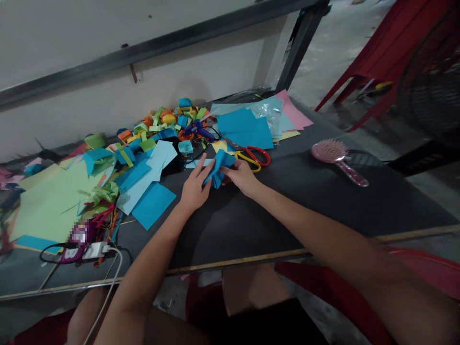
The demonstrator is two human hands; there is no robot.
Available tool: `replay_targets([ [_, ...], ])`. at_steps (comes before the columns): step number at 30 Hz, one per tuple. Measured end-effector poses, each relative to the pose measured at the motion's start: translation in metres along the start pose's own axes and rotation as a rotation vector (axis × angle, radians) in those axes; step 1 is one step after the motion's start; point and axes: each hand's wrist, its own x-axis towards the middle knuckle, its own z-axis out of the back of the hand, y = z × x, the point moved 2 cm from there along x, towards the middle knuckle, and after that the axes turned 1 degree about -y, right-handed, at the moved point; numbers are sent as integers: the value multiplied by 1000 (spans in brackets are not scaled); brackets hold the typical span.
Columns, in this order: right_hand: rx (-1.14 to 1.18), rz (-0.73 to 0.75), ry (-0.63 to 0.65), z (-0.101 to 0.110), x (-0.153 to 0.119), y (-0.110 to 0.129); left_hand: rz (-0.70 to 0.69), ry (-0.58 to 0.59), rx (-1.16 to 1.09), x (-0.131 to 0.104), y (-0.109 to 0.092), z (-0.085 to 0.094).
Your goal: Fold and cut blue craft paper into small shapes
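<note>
A folded piece of blue paper (pixel 218 171) is held between both hands over the middle of the dark table. My left hand (pixel 196 186) grips its left side, fingers pointing up along it. On the other side my right hand (pixel 241 177) pinches the paper's right edge. Just behind the right hand lie scissors with red and yellow handles (pixel 259 157). A blue glue gun (pixel 199 129) rests beyond the paper. Blue and pale blue sheets (pixel 154 205) lie to the left of my left hand.
Many small folded paper pieces (pixel 167 119) are heaped by the wall. Larger sheets (pixel 245 128) lie at the back, green sheets (pixel 53 196) at the left. A pink hairbrush (pixel 330 151) is on the right. A power strip (pixel 95 250) with a white cable sits at the front left.
</note>
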Motion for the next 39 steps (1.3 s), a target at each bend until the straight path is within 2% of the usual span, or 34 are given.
replay_targets([
  [2, 45, -24, -29, 1, 1, -2, -126, 135, 86, -1, -4, -1],
  [4, 131, -57, -22, 1, 2, -3, -193, 202, 154, -2, -8, 0],
  [8, 261, -77, 117, -4, 1, -1, -157, 111, 166, -1, -14, 1],
  [11, 172, -47, 181, -6, -1, -1, -35, -36, 69, -1, -12, 0],
  [13, 51, -1, 158, -6, -2, -2, 110, -154, -67, 0, -6, -1],
  [15, -59, 68, 146, -4, -2, -2, 276, -221, -238, -1, 2, -4],
  [19, -158, 212, 135, 1, -1, -1, 519, -146, -511, 0, 17, -10],
  [22, -168, 226, 123, 4, 0, -3, 611, -148, -686, 1, 19, -11],
  [25, -114, 181, 153, 2, 0, -3, 605, -124, -797, 1, 16, -12],
  [29, -28, 115, 197, -1, -4, 3, 552, -42, -828, 1, 16, -14],
  [31, 4, 120, 243, -2, -6, 8, 515, -71, -810, 2, 19, -14],
  [33, 10, 113, 268, -2, -6, 10, 475, -149, -751, 2, 23, -12],
  [36, -53, 150, 166, 1, -2, 11, 448, -241, -680, 3, 28, -8],
  [39, -124, 247, 133, 1, -1, 11, 508, -190, -777, 3, 26, -10],
])
